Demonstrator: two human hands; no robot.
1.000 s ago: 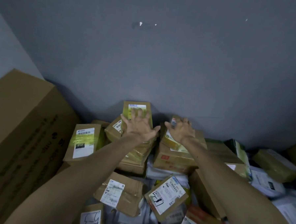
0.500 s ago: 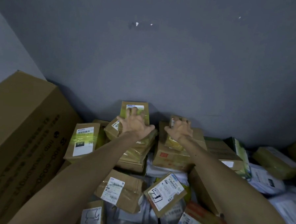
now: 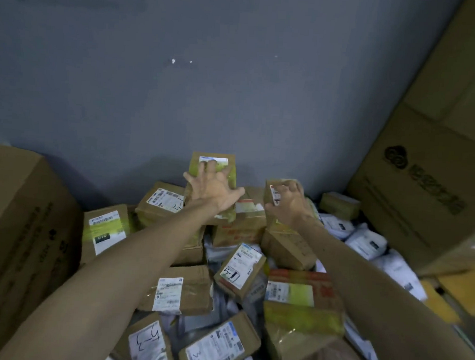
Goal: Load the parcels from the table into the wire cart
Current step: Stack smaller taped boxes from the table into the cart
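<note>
Your left hand (image 3: 213, 191) is spread flat, fingers splayed wide, pressing the face of the green-taped parcel (image 3: 195, 166), which stands upright at the far side of the heap against the grey wall (image 3: 235, 97). Your right hand (image 3: 291, 208) grips the small parcel (image 3: 274, 195) just beside it, fingers curled over the top, thumb on the near side. Both sit on top of the heap of parcels (image 3: 183, 290). The worktop is hidden underneath. A big carton (image 3: 14, 223) flanks the left, another carton (image 3: 423, 189) the right.
</note>
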